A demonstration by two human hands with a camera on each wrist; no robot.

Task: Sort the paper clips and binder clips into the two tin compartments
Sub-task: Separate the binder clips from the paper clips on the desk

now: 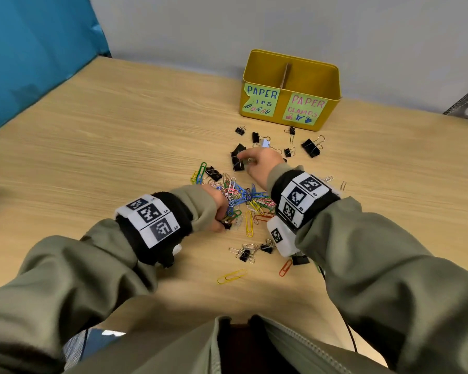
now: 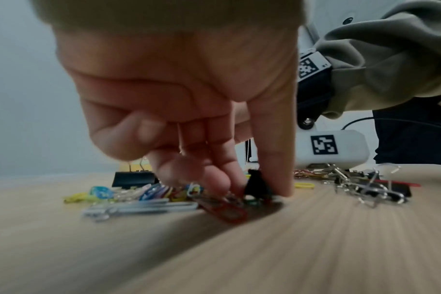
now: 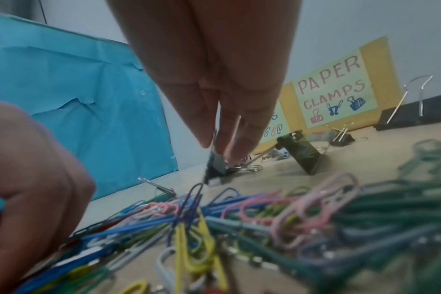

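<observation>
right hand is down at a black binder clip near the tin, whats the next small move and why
Probably lift that binder clip clear of the table and carry it to the tin side labelled PAPER CLAMPS. The right hand fingertips already meet at its wire handle, it is a clamp, and that compartment lies just beyond it.

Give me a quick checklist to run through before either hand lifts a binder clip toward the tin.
1. Right hand has its binder clip: ok, fingertips pinch its wire handle in the right wrist view.
2. Left hand has a small black clip: ok, pinched between the fingers, still on the table.
3. Paper clips tangled with the left hand's pick: not ok, a red paper clip lies under the fingers.
4. Tin open and upright: ok.
5. Clamps compartment label readable: ok, the right one.
6. Room inside the compartment: cannot tell.
</observation>
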